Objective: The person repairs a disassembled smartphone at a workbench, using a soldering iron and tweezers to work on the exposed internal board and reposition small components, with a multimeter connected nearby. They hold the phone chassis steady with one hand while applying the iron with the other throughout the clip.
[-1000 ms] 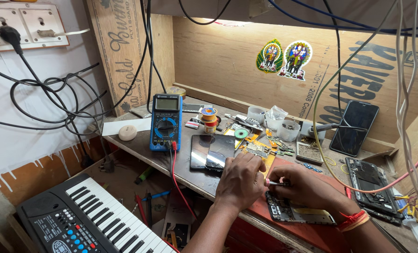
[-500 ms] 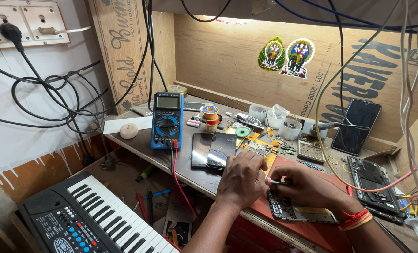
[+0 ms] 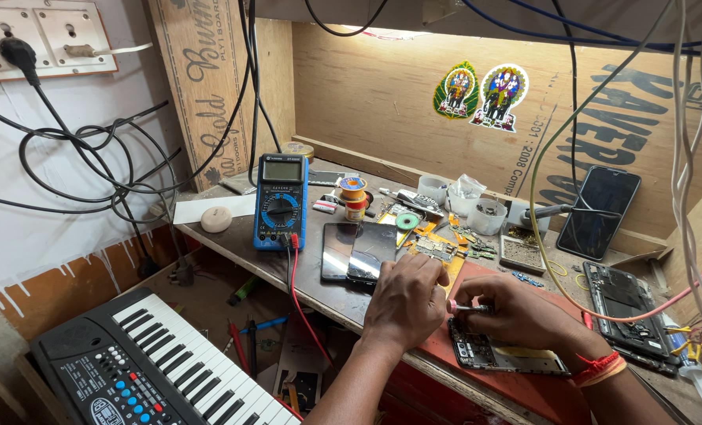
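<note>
An opened phone [image 3: 508, 358] with its back off lies on a red mat [image 3: 524, 386] at the bench's front edge. My right hand [image 3: 516, 315] rests over the phone and grips a small screwdriver [image 3: 465, 308] with a pink tip cap, held level. My left hand [image 3: 406, 303] is curled into a loose fist just left of the tool, its fingertips touching the tool's end. What the left fingers pinch is hidden.
Two dark phone screens [image 3: 359, 250] lie beside a blue multimeter [image 3: 281, 201] with red and black leads. Circuit boards [image 3: 445, 248], solder spools [image 3: 354, 197], white cups [image 3: 488, 216], another opened phone [image 3: 622, 303] and a leaning phone [image 3: 599, 212] crowd the bench. A keyboard [image 3: 162, 366] sits below left. Cables hang overhead.
Both hands stay over the opened phone with only slight finger shifts; the view has drifted a little.
</note>
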Tool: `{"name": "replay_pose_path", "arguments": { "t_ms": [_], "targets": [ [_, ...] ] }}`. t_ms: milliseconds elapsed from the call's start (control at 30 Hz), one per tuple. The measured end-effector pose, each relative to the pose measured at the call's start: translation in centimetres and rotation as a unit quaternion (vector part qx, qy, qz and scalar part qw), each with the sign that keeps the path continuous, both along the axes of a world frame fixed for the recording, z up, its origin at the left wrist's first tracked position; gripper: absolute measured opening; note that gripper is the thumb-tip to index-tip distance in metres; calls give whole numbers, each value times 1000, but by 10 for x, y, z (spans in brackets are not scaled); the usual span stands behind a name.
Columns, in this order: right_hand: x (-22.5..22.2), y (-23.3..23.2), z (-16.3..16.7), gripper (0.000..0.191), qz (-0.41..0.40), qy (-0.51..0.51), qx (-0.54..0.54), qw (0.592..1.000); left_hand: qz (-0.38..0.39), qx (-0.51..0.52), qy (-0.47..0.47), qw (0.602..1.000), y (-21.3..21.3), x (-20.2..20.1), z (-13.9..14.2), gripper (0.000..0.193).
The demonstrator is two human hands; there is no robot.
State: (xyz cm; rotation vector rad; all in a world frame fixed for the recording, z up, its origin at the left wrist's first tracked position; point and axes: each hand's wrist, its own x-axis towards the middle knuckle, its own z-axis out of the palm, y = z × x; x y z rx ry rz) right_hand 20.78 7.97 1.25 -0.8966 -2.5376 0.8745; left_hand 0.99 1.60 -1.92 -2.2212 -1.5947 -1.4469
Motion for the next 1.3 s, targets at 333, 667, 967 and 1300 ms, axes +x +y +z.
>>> {"name": "replay_pose_path", "arguments": {
  "t_ms": [333, 667, 967, 1300],
  "targets": [
    [10, 6, -2, 21, -13, 129, -68, 989, -2, -9, 1, 1000, -1, 0, 1, 10],
    [4, -8, 17, 42, -39, 322, -9, 946, -6, -4, -10, 1000, 0, -1, 0, 11],
    [-5, -8, 14, 40, -70, 352, -1, 933, -7, 5, -9, 1000, 0, -1, 0, 10],
    [-5, -5, 10, 38, -75, 341, -9, 937, -5, 0, -11, 1000, 0, -1, 1, 11]
  ]
}}
